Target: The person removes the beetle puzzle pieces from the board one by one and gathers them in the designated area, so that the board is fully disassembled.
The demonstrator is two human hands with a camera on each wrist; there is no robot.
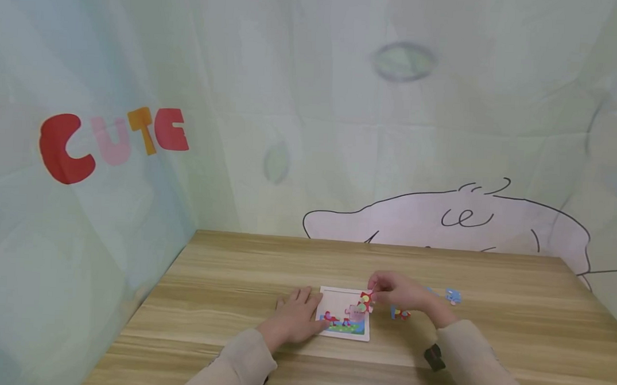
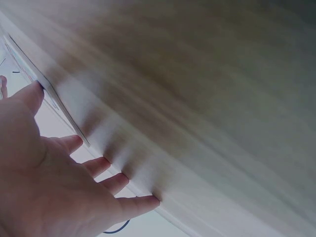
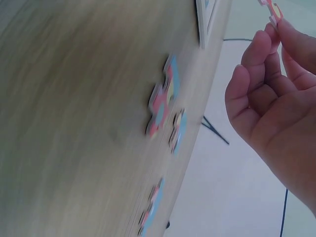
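Note:
A white-framed jigsaw puzzle tray (image 1: 342,336) lies on the wooden table, its lower part filled with colourful pieces and its upper part bare. My left hand (image 1: 295,318) rests at the tray's left side, fingers spread on the table and thumb on the frame's lower left, as the left wrist view (image 2: 54,182) also shows. Above the tray's right side, my right hand (image 1: 399,291) pinches a red puzzle piece (image 1: 366,300) between thumb and fingertips. In the right wrist view only an edge of that puzzle piece (image 3: 274,11) shows.
Loose puzzle pieces lie right of the tray: a red and blue one (image 1: 400,313) and a blue one (image 1: 453,296). A small black object (image 1: 434,357) sits beside the right sleeve. A printed cloth (image 1: 341,159) hangs behind the table.

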